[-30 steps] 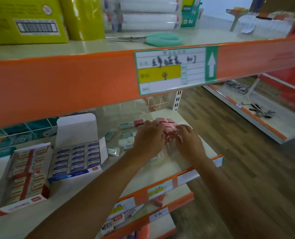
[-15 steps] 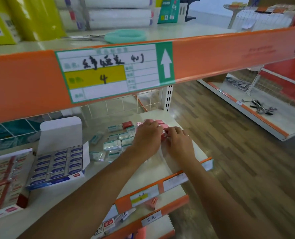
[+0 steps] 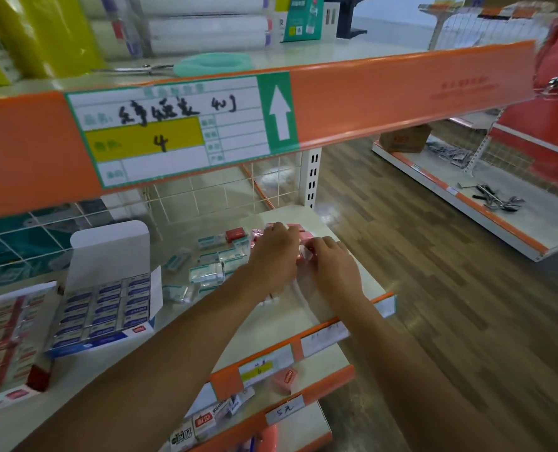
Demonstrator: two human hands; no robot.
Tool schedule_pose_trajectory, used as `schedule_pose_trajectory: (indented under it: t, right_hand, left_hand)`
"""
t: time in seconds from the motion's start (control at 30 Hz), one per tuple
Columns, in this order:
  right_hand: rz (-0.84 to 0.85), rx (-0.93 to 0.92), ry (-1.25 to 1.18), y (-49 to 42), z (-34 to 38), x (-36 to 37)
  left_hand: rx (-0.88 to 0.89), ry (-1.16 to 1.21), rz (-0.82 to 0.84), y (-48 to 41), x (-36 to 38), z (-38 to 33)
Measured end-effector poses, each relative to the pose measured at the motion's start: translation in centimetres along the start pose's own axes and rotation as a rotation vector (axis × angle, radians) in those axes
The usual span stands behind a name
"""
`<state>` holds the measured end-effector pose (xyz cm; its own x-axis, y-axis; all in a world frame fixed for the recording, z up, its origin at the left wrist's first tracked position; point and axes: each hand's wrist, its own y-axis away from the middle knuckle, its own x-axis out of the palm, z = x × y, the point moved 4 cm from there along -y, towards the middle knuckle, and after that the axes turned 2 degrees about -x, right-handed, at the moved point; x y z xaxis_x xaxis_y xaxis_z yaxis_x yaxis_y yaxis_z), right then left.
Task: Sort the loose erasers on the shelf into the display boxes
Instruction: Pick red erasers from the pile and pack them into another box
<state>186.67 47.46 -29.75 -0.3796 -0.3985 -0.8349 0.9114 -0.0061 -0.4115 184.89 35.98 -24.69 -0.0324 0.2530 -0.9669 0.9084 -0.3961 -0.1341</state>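
Both hands reach over the right end of the white shelf (image 3: 186, 318). My left hand (image 3: 272, 256) and my right hand (image 3: 333, 265) curl side by side around a cluster of pink wrapped erasers (image 3: 295, 231), which they mostly hide. Loose teal-and-white wrapped erasers (image 3: 205, 272) lie scattered just left of the hands, with one red eraser (image 3: 235, 234) behind them. Further left stands an open blue display box (image 3: 104, 308) filled with rows of erasers, lid up. A red display box (image 3: 6, 340), also filled, sits at the far left edge.
An orange shelf rail with a price label (image 3: 173, 128) hangs low over the work area. A wire grid backs the shelf. On the lower shelf lie a pink eraser (image 3: 285, 380) and small packs (image 3: 205, 419). Wood floor and another shelf unit (image 3: 486, 203) lie to the right.
The view has shifted right, so the display boxes slid left in frame. Both hands stay on the pink erasers and have closed in together over them.
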Motion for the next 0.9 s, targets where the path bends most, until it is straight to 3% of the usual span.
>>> schedule_pose_trajectory:
  t: [0.3,0.9]
  right_hand:
    - [-0.145,-0.099,-0.187,0.9,2.9,-2.3]
    - [-0.013,-0.154,-0.479,0.2,17.4,-1.0]
  left_hand:
    - [-0.076,0.111,-0.082,2.9,-3.9,3.1]
    - [-0.342,0.352,-0.189,11.9,-9.2,13.9]
